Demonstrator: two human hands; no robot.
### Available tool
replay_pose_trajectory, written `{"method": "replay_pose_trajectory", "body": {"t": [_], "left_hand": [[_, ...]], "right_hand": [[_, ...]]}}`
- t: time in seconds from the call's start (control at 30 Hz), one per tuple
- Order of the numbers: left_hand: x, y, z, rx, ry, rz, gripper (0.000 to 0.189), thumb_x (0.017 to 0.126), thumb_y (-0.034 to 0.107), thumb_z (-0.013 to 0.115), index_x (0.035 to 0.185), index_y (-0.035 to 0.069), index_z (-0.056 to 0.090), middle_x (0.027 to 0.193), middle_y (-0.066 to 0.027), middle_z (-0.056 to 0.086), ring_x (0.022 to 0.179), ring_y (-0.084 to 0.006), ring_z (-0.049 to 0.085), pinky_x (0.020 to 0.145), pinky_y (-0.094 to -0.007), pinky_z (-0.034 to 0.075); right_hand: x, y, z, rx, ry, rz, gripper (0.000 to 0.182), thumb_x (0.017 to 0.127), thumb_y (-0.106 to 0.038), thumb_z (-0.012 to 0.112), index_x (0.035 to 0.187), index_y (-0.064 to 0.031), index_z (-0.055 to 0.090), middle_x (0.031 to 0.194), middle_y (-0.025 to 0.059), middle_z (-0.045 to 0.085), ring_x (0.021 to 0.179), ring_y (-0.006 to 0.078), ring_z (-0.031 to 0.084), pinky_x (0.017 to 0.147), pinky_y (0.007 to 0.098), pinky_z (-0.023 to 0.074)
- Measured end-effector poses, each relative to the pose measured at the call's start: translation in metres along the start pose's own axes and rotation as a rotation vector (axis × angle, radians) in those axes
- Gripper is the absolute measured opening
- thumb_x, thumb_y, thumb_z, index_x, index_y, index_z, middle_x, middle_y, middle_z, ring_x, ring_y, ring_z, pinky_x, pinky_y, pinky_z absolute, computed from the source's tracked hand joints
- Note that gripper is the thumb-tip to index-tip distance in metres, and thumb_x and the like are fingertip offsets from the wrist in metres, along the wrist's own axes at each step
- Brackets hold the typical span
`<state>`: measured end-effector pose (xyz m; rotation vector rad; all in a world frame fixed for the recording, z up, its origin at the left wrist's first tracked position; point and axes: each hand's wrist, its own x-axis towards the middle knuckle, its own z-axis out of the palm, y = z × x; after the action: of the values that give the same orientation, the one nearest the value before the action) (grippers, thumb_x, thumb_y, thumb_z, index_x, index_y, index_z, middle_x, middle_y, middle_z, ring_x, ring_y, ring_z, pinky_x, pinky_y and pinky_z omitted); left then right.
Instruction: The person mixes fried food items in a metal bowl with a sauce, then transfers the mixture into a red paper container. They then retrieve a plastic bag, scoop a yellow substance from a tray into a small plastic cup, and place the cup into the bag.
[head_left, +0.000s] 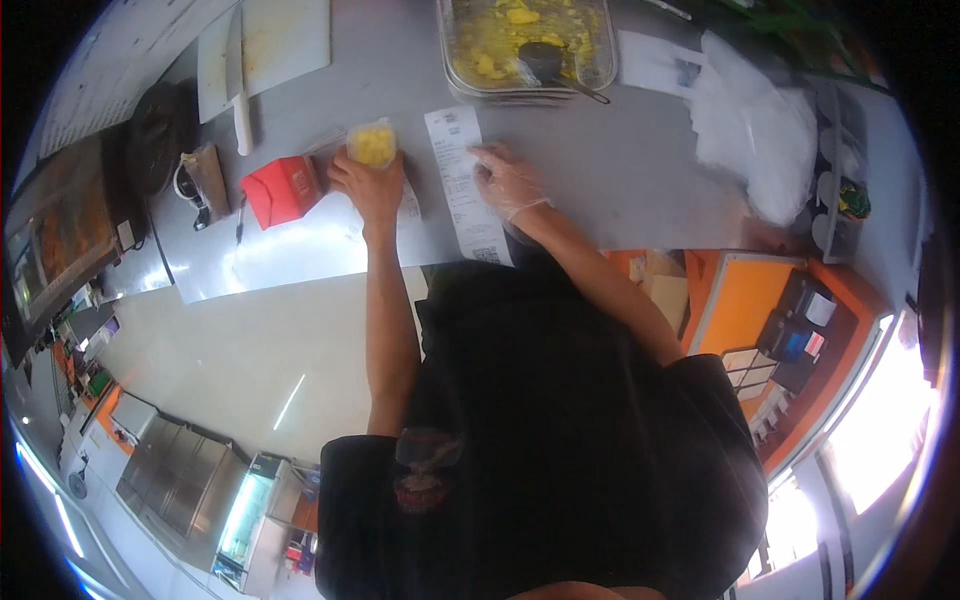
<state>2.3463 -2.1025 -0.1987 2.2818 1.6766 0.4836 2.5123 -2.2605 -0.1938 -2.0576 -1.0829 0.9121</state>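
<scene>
My left hand (367, 180) grips a small clear plastic tub (372, 142) filled with yellow food pieces, just above the metal counter. A long printed receipt (457, 172) lies between my hands and reaches to the counter's near edge. Over its right border is my right hand (506, 176), in a clear disposable glove, with the index finger stretched out at the printed lines and the other fingers curled. It appears to hold nothing. Left of the tub sits a red folded food box (281, 191). Another paper slip (409, 206) is partly hidden behind my left wrist.
A metal tray (450, 71) of yellow food, with a dark scoop (541, 60) in it, stands at the back. A knife (238, 82) lies on a white cutting board (289, 56). White plastic bags (754, 135) occupy the right side. A pen (240, 221) rests near the red box.
</scene>
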Motion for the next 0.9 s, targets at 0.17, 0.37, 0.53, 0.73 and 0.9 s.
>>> {"method": "replay_pose_trajectory", "body": {"t": [0.17,0.37,0.53,0.73,0.9], "left_hand": [[0.005,0.003,-0.007,-0.137,-0.037,-0.138,0.082,0.069,0.024,0.084,0.13,-0.001,0.037,0.12,-0.0259,0.046,0.116,-0.0447,0.043,0.101,-0.056,0.033],[-0.003,0.01,-0.009,-0.356,-0.047,-0.139,0.081,0.069,0.013,0.082,0.131,-0.004,0.034,0.123,-0.0231,0.048,0.117,-0.0367,0.049,0.102,-0.0492,0.039],[0.011,0.027,-0.025,-0.863,-0.038,-0.368,0.084,0.069,0.014,0.086,0.132,-0.008,0.036,0.122,-0.0178,0.051,0.11,-0.0256,0.058,0.099,-0.0381,0.046],[0.006,0.031,0.01,-0.453,-0.105,-0.15,0.086,0.068,0.029,0.089,0.131,-0.005,0.04,0.126,-0.0185,0.053,0.117,-0.0324,0.051,0.103,-0.0471,0.038],[-0.006,0.042,0.023,-0.1,-0.065,-0.137,0.098,0.063,0.043,0.091,0.134,-0.002,0.039,0.141,-0.0209,0.04,0.132,-0.0406,0.032,0.108,-0.056,0.024]], "right_hand": [[0.017,-0.012,0.021,-0.034,0.104,-0.143,0.033,0.093,-0.017,0.058,0.126,-0.0158,0.064,0.122,0.0152,0.062,0.111,0.0397,0.061,0.095,0.0467,0.0506],[0.026,-0.02,0.018,0.02,0.035,-0.128,0.034,0.091,-0.013,0.058,0.124,-0.0124,0.065,0.119,0.0158,0.062,0.111,0.0381,0.06,0.095,0.0444,0.0507],[0.039,-0.019,0.032,0.027,0.049,-0.146,0.033,0.09,-0.012,0.059,0.123,-0.0095,0.066,0.118,0.017,0.062,0.108,0.0372,0.062,0.094,0.0433,0.0509],[0.055,-0.035,0.035,0.191,-0.017,-0.119,0.04,0.092,-0.011,0.06,0.131,-0.0098,0.061,0.125,0.0185,0.063,0.114,0.0344,0.062,0.097,0.0396,0.05],[0.042,-0.04,0.007,0.095,0.032,0.096,0.048,0.093,-0.006,0.06,0.14,-0.0113,0.053,0.132,0.0183,0.062,0.111,0.0313,0.066,0.096,0.0396,0.0512]]}}
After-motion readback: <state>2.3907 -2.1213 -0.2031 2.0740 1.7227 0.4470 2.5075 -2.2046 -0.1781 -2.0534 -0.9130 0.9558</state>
